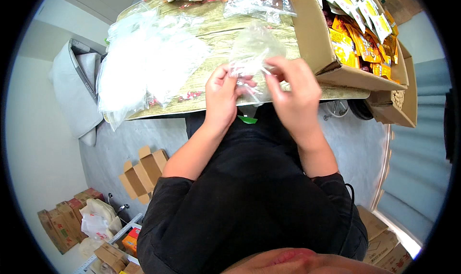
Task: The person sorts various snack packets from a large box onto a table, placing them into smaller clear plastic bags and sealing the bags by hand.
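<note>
One thin, clear plastic bag (pixel 257 41) is over the wood-patterned table's (pixel 221 34) near edge, pinched between thumb and fingers by both left hand (pixel 223 95) and right hand (pixel 298 91). Leftward lie flat transparent bags (pixel 127 60), too overlapped to count; rightward, one big open brown cardboard box (pixel 312 31).

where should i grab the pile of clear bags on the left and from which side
Likely best by the near-left corner, from the person's side of the table. The pile of clear bags lies flat, but that corner pokes past the tabletop edge, so it could be pinched above and below.
</note>
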Available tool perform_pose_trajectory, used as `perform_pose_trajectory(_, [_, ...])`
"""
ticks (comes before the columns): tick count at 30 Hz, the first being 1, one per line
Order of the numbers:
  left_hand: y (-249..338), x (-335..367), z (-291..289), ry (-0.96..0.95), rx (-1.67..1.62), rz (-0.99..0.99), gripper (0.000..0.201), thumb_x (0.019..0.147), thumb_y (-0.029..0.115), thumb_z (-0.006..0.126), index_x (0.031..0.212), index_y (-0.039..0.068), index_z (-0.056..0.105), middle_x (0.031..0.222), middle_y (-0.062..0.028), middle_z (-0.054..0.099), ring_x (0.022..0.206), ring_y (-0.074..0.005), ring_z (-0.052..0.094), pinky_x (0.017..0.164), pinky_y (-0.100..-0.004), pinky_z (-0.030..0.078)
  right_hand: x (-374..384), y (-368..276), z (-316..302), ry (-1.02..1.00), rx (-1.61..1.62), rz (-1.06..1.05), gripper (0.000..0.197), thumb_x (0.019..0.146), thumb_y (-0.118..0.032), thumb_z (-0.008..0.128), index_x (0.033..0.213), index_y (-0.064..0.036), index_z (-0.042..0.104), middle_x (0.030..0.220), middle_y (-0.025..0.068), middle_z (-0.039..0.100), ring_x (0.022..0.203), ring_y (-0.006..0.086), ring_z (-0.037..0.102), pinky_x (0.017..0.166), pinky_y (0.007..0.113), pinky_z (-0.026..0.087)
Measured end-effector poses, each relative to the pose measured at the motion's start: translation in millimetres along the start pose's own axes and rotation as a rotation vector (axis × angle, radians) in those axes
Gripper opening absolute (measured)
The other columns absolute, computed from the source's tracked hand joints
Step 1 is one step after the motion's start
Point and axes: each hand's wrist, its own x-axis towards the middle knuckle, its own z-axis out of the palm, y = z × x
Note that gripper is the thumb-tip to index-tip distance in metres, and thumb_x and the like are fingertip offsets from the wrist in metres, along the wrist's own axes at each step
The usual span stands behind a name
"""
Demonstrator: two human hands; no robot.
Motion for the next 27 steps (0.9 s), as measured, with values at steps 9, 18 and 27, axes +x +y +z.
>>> perform_pose_trajectory(9, [7.2, -16.8, -52.6, 0.137, 0.958, 0.125, 0.044, 0.092, -0.002, 0.062, 0.132, 0.000, 0.045, 0.080, -0.0045, 0.060, 0.063, -0.0116, 0.059, 0.058, -0.0258, 0.049, -51.5, 20.3, 89.2, -0.189, -0.387, -0.198, 0.062, 0.083, -0.011, 0.063, 0.144, -0.0173, 0.054, 0.114, 0.0131, 0.055, 0.094, 0.0282, 0.056, 0.077, 0.037, 0.049])
perform_pose_trajectory(18, [10.9, 4.6, -42.0, -0.133, 1.685, 0.868, 0.065, 0.076, 0.009, 0.081, 0.137, 0.009, 0.056, 0.113, -0.0154, 0.056, 0.101, -0.0330, 0.055, 0.088, -0.0432, 0.048, -31.7, 32.9, 56.5, -0.338, -0.133, -0.033, 0.064, 0.079, 0.006, 0.061, 0.141, -0.0031, 0.048, 0.109, 0.0177, 0.052, 0.097, 0.0346, 0.058, 0.082, 0.042, 0.054])
perform_pose_trajectory(27, [22.5, 17.4, -37.6, -0.129, 1.697, 0.480, 0.099, 0.070, 0.004, 0.082, 0.156, 0.014, 0.034, 0.135, -0.0226, 0.043, 0.123, -0.0402, 0.047, 0.107, -0.0467, 0.040, -28.7, 33.7, 42.5, -0.139, -0.021, -0.125, 0.042, 0.076, 0.007, 0.063, 0.117, -0.0005, 0.063, 0.102, 0.0132, 0.056, 0.096, 0.0304, 0.060, 0.084, 0.039, 0.053])
